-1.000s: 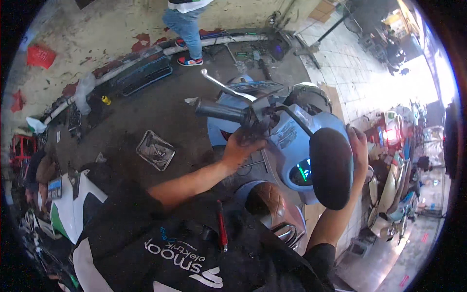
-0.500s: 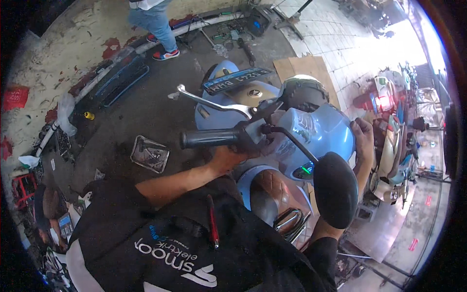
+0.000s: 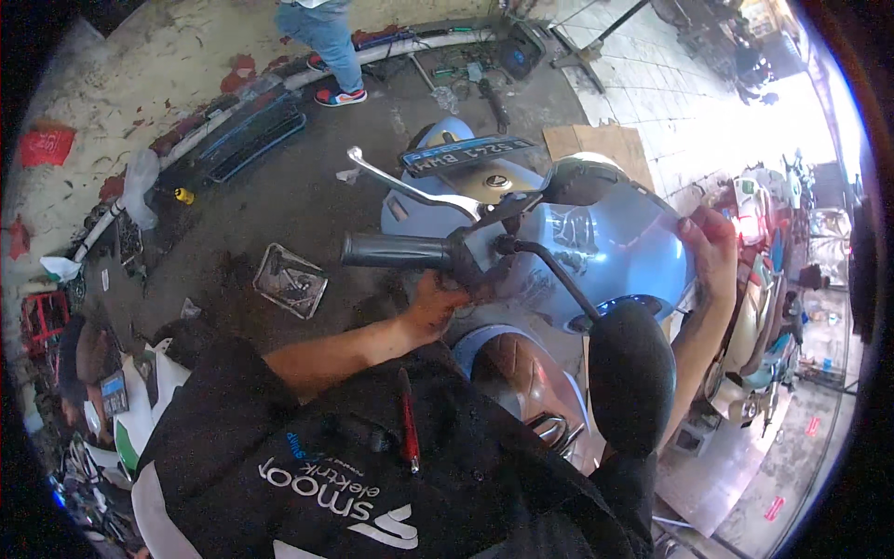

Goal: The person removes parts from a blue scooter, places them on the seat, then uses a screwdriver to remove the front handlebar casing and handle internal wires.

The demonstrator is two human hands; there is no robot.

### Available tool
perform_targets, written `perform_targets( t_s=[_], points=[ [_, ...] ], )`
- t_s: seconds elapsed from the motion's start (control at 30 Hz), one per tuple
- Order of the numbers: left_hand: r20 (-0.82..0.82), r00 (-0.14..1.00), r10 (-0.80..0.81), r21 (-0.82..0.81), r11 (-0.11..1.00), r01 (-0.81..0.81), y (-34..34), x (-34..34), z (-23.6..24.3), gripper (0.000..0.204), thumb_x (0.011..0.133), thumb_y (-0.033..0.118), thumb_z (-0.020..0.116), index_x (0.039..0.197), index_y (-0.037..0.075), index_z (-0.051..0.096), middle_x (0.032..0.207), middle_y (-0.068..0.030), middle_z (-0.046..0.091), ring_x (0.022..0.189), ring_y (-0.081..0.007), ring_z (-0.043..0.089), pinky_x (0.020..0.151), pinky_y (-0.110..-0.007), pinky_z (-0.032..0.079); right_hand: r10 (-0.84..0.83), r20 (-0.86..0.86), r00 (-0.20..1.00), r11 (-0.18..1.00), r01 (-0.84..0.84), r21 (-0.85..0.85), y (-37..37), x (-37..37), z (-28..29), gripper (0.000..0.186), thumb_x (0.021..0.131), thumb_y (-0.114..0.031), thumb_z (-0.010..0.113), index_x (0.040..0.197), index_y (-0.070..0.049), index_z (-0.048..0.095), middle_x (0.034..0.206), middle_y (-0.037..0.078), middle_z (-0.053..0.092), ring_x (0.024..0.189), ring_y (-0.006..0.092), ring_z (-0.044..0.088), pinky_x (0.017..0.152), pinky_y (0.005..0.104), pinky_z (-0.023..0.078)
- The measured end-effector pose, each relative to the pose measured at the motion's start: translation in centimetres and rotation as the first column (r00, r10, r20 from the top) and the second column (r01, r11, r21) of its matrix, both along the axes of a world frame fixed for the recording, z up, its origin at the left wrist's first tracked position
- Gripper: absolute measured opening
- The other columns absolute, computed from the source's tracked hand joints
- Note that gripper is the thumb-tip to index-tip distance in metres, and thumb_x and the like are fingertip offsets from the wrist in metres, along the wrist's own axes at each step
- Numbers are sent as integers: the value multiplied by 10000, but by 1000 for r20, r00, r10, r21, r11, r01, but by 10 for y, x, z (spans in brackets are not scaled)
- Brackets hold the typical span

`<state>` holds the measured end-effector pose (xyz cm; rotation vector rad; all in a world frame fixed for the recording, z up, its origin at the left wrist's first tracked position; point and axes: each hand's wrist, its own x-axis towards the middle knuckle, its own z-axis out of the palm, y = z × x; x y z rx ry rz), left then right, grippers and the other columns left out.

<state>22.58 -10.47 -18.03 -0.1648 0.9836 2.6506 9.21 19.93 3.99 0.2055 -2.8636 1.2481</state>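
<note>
On a grimy workshop floor [image 3: 279,205], the left hand [image 3: 433,303] grips the scooter's handlebar housing [image 3: 484,270] while the right hand [image 3: 712,247] clasps the blue front panel [image 3: 605,247]

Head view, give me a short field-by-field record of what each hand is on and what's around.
place: workshop with a concrete floor
main thing: light blue scooter, seen from above
left hand: under the handlebar, just behind the black grip
right hand: on the right edge of the scooter's front panel
brake lever: silver, free of both hands
mirror: black, on a stalk near the camera
chest: red pen clipped to the black shirt
background: another person's legs by the wall
</note>
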Motion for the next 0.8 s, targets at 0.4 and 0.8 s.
perform_targets(
  t_s=[0.4, 0.8],
  points=[
    [22, 997, -69, 148, 987, 65, 12, 2, -20, 442, 820, 30, 657, 1229, 54, 493, 1215, -104, 544, 1100, -260, 567, 928, -412, 482, 86, 36, 996, 992, -89, 89, -36, -28, 18, 338, 784, -247, 741, 616, -21, 554, 559, -33, 466, 535, 58, 390, 484, 233, 302],
    [114, 993, 18, 134, 990, -33, 13, 3, 7, 475, 763, 35, 725, 1188, 43, 513, 1107, -61, 588, 1049, -184, 577, 905, -348, 486, 79, -25, 997, 995, -77, 56, -33, -53, -16, 303, 788, -217, 734, 617, -22, 576, 561, -22, 510, 519, 65, 419, 469, 249, 322]
  ],
)
